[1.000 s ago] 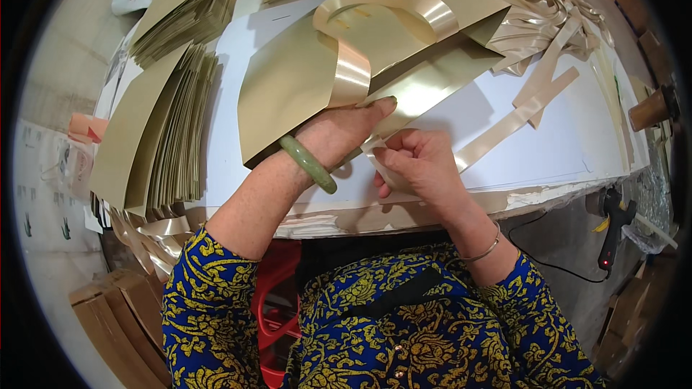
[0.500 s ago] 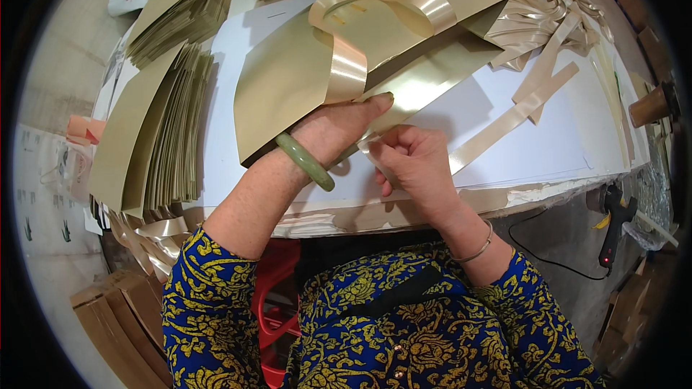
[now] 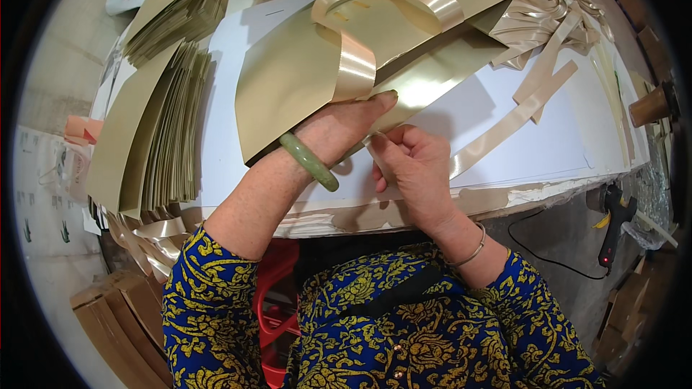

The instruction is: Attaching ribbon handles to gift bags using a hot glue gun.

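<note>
Gold paper forms the bag [image 3: 285, 94] in the middle of our bench [image 3: 537, 150], a ribbon handle [image 3: 355, 72] looped above it. Our left hand [image 3: 342, 126] grips its near edge; our right hand [image 3: 420, 166] — pinching what looks like a ribbon end [image 3: 372, 137] — has crept closer, so fastening there seems unfinished.

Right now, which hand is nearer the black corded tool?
Right: the right hand is left of the black corded tool; the left hand is farther left, touching the gold bag.
</note>
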The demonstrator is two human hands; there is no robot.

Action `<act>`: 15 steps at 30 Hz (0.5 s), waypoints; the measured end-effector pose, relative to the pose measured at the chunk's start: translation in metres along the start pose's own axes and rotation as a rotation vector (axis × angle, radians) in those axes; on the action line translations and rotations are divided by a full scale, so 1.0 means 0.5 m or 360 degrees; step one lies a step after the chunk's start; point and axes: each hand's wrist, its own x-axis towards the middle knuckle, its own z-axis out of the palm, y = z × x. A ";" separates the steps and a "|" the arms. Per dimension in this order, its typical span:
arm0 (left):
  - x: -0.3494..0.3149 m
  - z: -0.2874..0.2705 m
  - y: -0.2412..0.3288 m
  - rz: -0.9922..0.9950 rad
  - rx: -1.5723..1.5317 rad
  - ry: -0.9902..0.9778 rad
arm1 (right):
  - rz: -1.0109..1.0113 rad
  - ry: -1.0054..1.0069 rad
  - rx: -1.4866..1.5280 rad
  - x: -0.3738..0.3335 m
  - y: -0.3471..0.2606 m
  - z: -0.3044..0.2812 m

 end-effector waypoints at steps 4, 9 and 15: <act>0.001 0.001 -0.001 0.0021 -0.0071 -0.0061 | -0.0058 0.0053 0.0022 0.000 0.005 0.004; -0.004 0.005 0.000 0.0058 -0.0096 -0.0051 | -0.0039 0.0022 -0.0015 0.004 0.002 -0.002; -0.012 0.016 0.017 0.0014 0.0087 0.0088 | 0.0003 -0.0048 -0.0016 0.011 -0.003 -0.014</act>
